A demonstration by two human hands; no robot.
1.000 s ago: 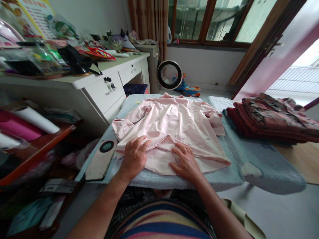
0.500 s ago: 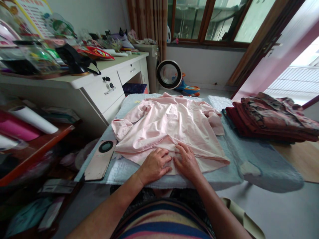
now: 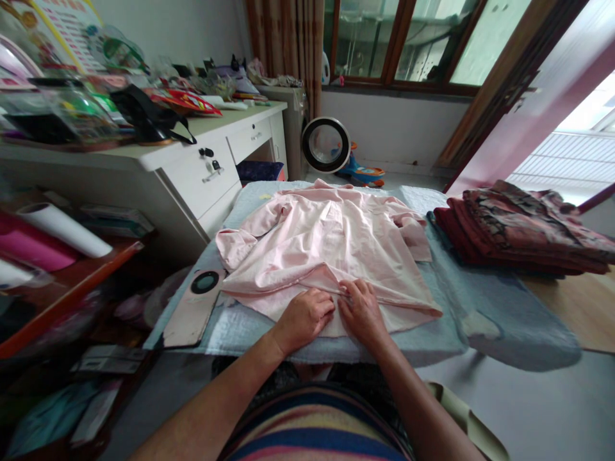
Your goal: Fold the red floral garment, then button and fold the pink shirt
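One pink shirt (image 3: 331, 246), two hands, one stack of dark red clothes (image 3: 519, 234), one round fan (image 3: 325, 145)

The shirt (image 3: 331, 246) is pale pink and plain, on a grey-blue padded cover (image 3: 451, 301). The folded stack of clothes (image 3: 519, 227) is dark red with a brownish flowered pattern. The desk (image 3: 211, 166) is white; its bag (image 3: 148, 118) is black. The person's top (image 3: 312, 429) has stripes of blue, red and yellow

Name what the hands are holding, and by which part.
Both the left hand and right hand pinch the pink shirt at its near front edge.
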